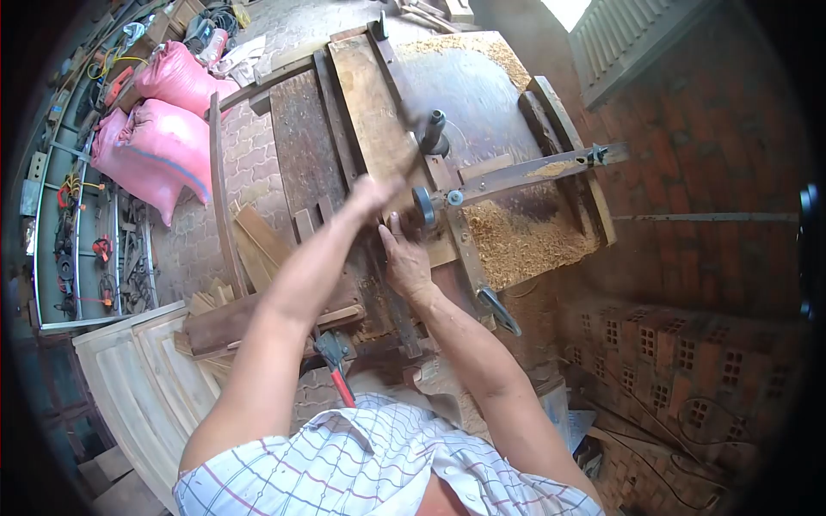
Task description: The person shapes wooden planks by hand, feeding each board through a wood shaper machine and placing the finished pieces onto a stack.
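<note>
My left hand [370, 196] is closed and smeared by motion. It grips a slim, stick-like tool [404, 159], whose far end is too blurred to name. Just below it, my right hand [406, 262] rests at a dark wooden strip [366, 241], its thumb and a finger stretched forward and apart. Its other fingers are partly hidden. A long, pale wooden board [370, 95] lies on the work table beyond both hands. Close to the right hand is a dark round knob [422, 206] on a metal bar [533, 176].
Sawdust [525, 245] covers much of the machine table [477, 103] at right. A clamp with a red handle [340, 383] hangs near my body. Pink sacks [168, 142] and a tool rack [95, 249] stand at left. Hollow bricks [671, 353] are stacked at lower right.
</note>
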`<state>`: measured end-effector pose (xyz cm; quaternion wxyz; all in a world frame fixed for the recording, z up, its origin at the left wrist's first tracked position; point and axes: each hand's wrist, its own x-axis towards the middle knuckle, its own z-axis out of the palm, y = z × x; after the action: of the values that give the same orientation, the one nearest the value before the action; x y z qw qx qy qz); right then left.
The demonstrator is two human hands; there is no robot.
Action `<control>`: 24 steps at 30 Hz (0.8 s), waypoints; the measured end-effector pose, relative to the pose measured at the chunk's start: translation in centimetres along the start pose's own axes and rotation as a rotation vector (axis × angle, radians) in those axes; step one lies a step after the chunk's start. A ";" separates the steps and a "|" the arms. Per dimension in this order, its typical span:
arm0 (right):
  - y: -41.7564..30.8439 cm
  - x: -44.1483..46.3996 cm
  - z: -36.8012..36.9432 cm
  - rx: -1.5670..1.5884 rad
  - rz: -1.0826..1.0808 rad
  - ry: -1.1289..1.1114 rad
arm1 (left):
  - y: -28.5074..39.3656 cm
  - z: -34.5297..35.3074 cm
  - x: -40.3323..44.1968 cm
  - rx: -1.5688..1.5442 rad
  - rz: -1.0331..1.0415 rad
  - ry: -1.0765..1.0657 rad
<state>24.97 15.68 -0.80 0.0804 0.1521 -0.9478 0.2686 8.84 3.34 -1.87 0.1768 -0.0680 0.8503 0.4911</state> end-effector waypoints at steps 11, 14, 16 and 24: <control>0.8 7.6 3.1 0.005 0.003 0.168 | 0.5 -1.1 3.2 -0.056 -0.151 0.089; 1.6 11.1 4.6 -0.018 -0.011 0.237 | 2.6 -2.9 5.3 -0.267 -0.169 0.024; 1.7 13.3 4.0 -0.005 0.004 0.171 | 3.1 -3.8 7.1 -0.282 -0.188 0.015; 2.7 21.4 5.7 0.061 0.044 0.207 | 4.5 -7.4 15.0 -0.371 -0.224 -0.029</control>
<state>3.50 9.57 -1.91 0.1672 0.1050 -0.9289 0.3133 -8.13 0.12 -0.32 0.2270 -0.1863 0.7299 0.6173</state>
